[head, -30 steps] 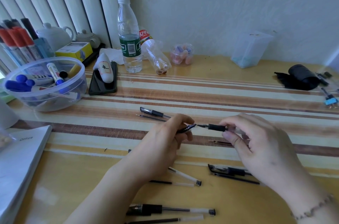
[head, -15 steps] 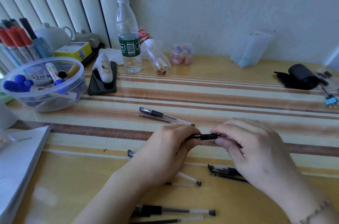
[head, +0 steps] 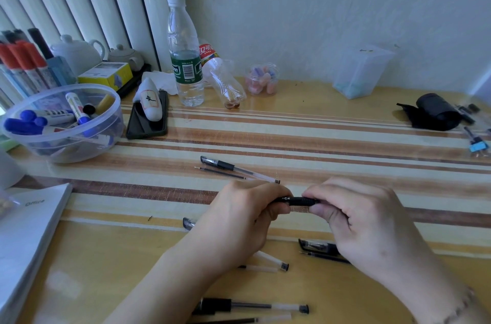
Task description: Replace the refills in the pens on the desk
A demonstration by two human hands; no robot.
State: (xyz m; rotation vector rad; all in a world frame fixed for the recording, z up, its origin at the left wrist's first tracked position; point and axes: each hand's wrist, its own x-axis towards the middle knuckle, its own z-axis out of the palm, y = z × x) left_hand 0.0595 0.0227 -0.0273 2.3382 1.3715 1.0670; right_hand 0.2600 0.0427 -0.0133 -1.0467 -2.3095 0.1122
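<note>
A slim black ribbed-grip pen (head: 300,201) is lying with its long axis running 9 to 3 o'clock above the glossy striped desk (head: 345,137), with the left hand (head: 244,220) curling around its 9 o'clock end and the right hand (head: 358,220) pinching its 3 o'clock end.

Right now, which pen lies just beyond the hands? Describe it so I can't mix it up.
Start at the upright water bottle by the wall and come toward the hands. On the striped desk lies a capped pen, clear barrel, black grip. A bare thin refill lies alongside it.
</note>
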